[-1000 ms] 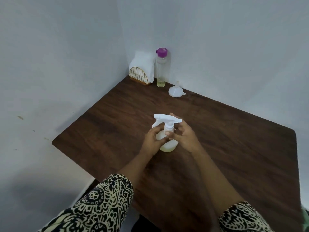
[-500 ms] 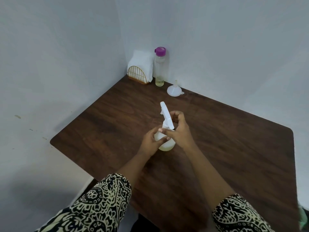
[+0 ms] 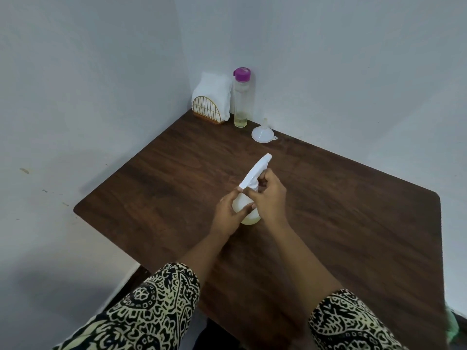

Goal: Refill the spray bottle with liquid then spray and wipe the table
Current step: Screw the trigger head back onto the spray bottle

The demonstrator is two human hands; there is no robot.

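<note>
A small round spray bottle (image 3: 242, 205) with pale liquid at its bottom stands in the middle of the dark wooden table (image 3: 353, 210). My left hand (image 3: 226, 213) grips its body. My right hand (image 3: 269, 197) grips the neck under the white trigger head (image 3: 255, 171), whose nozzle points away to the far right. A tall clear refill bottle (image 3: 241, 97) with a purple cap and a little yellowish liquid stands in the far corner. Beside it lies a white funnel (image 3: 263, 132), mouth down.
A gold wire holder with white napkins (image 3: 213, 99) stands in the corner left of the refill bottle. Walls close the table on the left and far sides. The table's near-left edge drops to the floor.
The trigger head has turned on the bottle: its nozzle pointed right, then straight away, and now away to the far right. My right hand turned with it. The left hand stayed on the body.
</note>
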